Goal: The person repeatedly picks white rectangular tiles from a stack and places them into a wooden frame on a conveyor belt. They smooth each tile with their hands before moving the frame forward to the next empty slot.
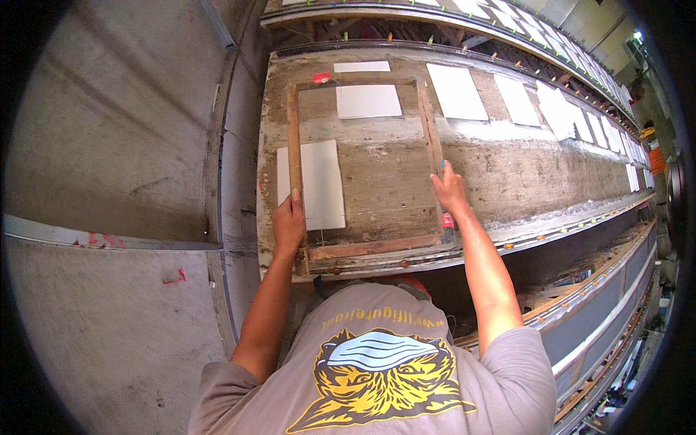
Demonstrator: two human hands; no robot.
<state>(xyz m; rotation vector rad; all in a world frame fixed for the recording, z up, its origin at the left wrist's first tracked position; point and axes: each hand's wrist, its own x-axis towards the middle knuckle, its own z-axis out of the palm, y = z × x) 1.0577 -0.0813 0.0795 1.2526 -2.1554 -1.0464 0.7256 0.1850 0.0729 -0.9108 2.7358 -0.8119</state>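
A rectangular wooden frame (293, 130) is held above or on the long, stained worktable (493, 167); I cannot tell whether it touches the surface. My left hand (288, 221) is closed around its left side bar, thumb on top. On the right side bar, my right hand (451, 190) grips with the fingers wrapped over it. A bit of blue shows by a fingertip there. White sheets lie within the frame's outline: one sheet (368, 101) toward the far end, another sheet (322, 185) partly beneath the left bar. A red piece (447, 220) sits near the frame's right corner.
More white sheets (457, 92) run along the table to the right. A red piece (321, 77) is at the frame's far left corner. Clip-lined rails (551, 235) edge the table. A grey wall (109, 145) stands left; another table (536, 29) lies beyond.
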